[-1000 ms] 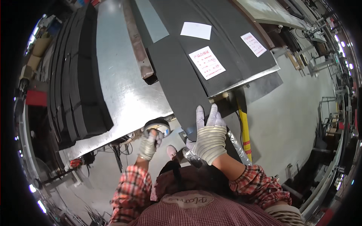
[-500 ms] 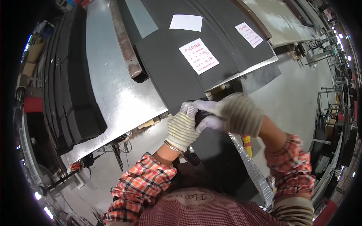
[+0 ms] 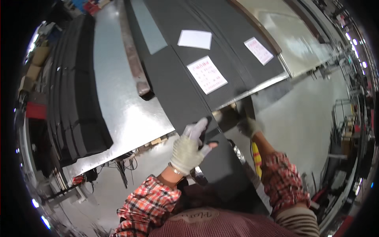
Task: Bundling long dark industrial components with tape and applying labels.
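Observation:
My left hand (image 3: 188, 148), in a pale knitted glove, lies over the near end of a long dark grey panel (image 3: 179, 91). Its fingers stretch forward and the thumb stands apart, its bare tip showing. A dark band crosses the panel at the fingertips. Off to the right, my right hand (image 3: 249, 127), also gloved, reaches low beside the table's near edge, next to a dark upright piece (image 3: 248, 106). Motion smears its fingers, so any hold is hidden. A second dark panel (image 3: 233, 51) lies alongside, with red-printed white cards (image 3: 207, 75) and a blank white sheet (image 3: 195, 39) on top.
Several folded black panels (image 3: 81, 98) are stacked on the metal tabletop (image 3: 130, 122) at left. A brown metal bar (image 3: 136, 59) lies between them and the grey panels. Below the right hand stands a yellow and red striped post (image 3: 256, 160). Racks line the far right.
My hands have parted. The right hand has left the left one and moved down beside the table edge. My left hand has straightened its fingers over the panel, and the view has shifted slightly.

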`<state>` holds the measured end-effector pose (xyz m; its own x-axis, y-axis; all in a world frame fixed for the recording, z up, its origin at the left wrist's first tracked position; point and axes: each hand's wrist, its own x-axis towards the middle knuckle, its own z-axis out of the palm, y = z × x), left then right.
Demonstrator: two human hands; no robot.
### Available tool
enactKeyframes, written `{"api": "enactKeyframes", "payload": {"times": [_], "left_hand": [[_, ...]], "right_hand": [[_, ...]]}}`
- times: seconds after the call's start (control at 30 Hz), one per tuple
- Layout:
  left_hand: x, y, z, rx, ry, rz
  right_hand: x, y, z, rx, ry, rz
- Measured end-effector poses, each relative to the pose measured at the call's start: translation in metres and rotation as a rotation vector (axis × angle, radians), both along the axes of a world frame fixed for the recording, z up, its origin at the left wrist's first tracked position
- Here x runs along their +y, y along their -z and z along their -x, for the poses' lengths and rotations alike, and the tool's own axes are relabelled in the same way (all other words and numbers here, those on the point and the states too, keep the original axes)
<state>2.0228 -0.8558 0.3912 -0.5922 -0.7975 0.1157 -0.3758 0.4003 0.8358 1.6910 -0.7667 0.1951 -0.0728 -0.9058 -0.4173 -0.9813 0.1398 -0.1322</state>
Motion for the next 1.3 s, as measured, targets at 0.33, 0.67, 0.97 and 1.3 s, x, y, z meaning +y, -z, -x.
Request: {"api": "enactKeyframes", "payload": {"times": [0.33, 0.67, 0.97, 1.3], "left_hand": [[0.101, -0.002, -0.048, 0.029, -0.282, -0.549], [0.048, 0.029, -0.021, 0.185, -0.614, -0.685], [0.008, 0.002, -0.061, 0.272, -0.432, -0.510], [-0.191, 0.027, -0.089, 0.392, -0.578, -0.598]], "right_hand": [[-0.028, -0.248, -0.152, -0.310, -0.076, -0.362], [-0.046, -0.177, -0.177, -0.436, 0.177, 0.153], [-0.038, -0.173, -0.133, -0.532, 0.259, 0.178], [0.262, -0.046, -0.008, -0.266, 0.191, -0.550]]}}
